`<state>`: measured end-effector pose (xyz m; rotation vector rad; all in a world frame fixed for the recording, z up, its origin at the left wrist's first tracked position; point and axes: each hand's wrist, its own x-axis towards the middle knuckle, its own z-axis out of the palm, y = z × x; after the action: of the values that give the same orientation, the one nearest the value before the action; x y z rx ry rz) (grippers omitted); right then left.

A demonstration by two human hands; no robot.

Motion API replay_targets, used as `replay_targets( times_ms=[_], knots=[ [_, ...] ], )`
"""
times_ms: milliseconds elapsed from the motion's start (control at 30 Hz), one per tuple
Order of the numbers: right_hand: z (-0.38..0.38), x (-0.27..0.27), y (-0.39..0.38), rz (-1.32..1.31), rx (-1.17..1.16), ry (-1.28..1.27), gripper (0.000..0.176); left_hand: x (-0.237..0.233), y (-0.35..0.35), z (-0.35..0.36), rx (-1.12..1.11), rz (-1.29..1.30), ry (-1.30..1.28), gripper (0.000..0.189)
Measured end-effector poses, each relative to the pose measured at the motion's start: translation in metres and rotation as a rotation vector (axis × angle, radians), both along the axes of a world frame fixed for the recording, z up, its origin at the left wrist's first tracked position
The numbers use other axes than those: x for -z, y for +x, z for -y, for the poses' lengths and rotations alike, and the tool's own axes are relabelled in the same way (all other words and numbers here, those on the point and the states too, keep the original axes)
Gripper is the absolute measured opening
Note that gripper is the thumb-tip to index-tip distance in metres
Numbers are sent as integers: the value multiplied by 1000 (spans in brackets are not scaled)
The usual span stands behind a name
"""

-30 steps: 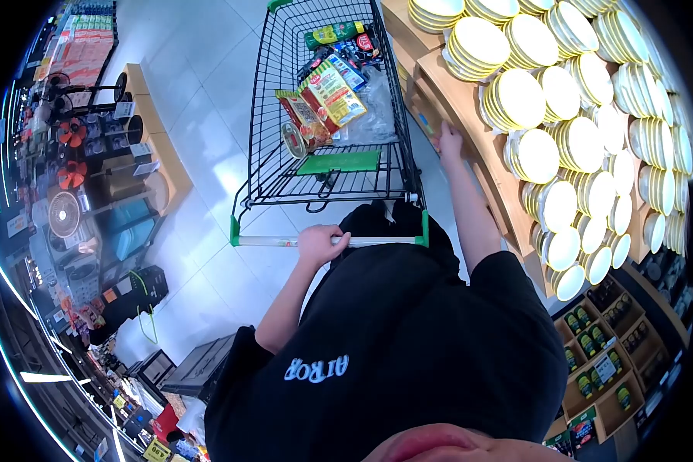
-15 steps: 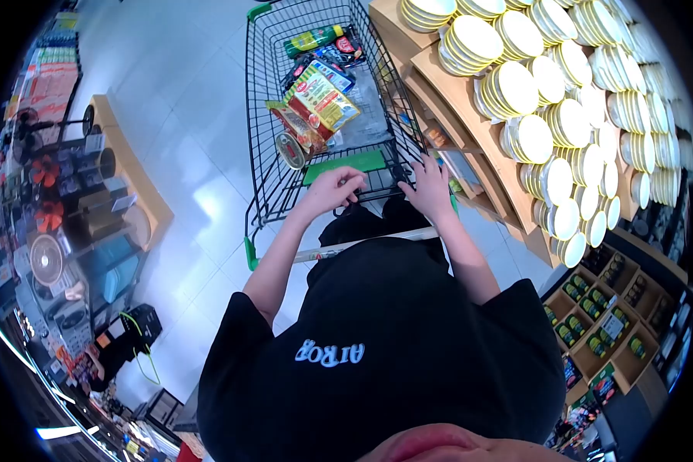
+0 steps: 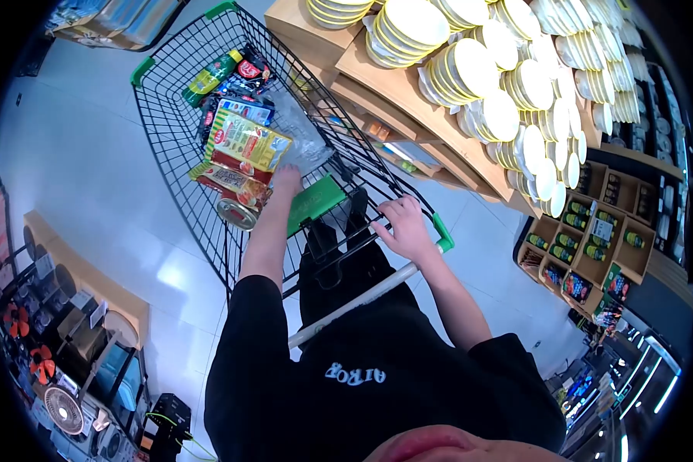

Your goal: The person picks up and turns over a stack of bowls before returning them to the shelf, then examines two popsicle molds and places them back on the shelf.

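Observation:
My left hand reaches down into the shopping cart, by the lower right corner of a yellow food packet; its fingers are hidden from me. My right hand lies over the cart's near right wire edge, fingers apart. A red-and-brown packet lies below the yellow one, with a round tin can beside it. Further up are a green bottle with a yellow cap, dark packets with red labels and a blue packet. Clear plastic lies to their right.
A green panel and the push handle lie close to me. Stacked white plates with yellow rims fill a wooden display along the cart's right side. At lower left stands a shelf with fans. Jars sit in wooden compartments.
My left hand has gone from above the green panel down into the cart beside the yellow packet. The cart appears turned and shifted left in view. My right hand stays by the near edge.

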<state>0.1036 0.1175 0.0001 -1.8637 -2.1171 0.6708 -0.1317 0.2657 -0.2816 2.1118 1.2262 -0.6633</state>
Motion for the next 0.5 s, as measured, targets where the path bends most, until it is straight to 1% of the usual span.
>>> replay_targets(
  times_ms=[67,100,133,200,300,400,433,500],
  knots=[
    [-1,3,1,24,-6,-27,28,52,-16,7,155,-79,227,41],
    [-2,3,0,28,1,-47,29,67,-17,10,232,-117,339,40],
    [-3,1,-1,30,7,-72,29,83,-15,11,302,-164,339,39],
    [-8,-4,-3,8,27,-104,30,92,-10,5,447,-255,336,40],
    [-12,-3,-3,6,22,-122,30,107,2,7,617,-280,253,39],
    [-12,-3,-5,23,27,-166,31,139,-4,11,604,-213,360,35],
    [-12,-1,-5,36,17,-167,32,146,-3,13,621,-304,348,35],
    [-14,-1,-6,52,3,-141,30,138,-4,4,655,-487,321,34]
  ],
)
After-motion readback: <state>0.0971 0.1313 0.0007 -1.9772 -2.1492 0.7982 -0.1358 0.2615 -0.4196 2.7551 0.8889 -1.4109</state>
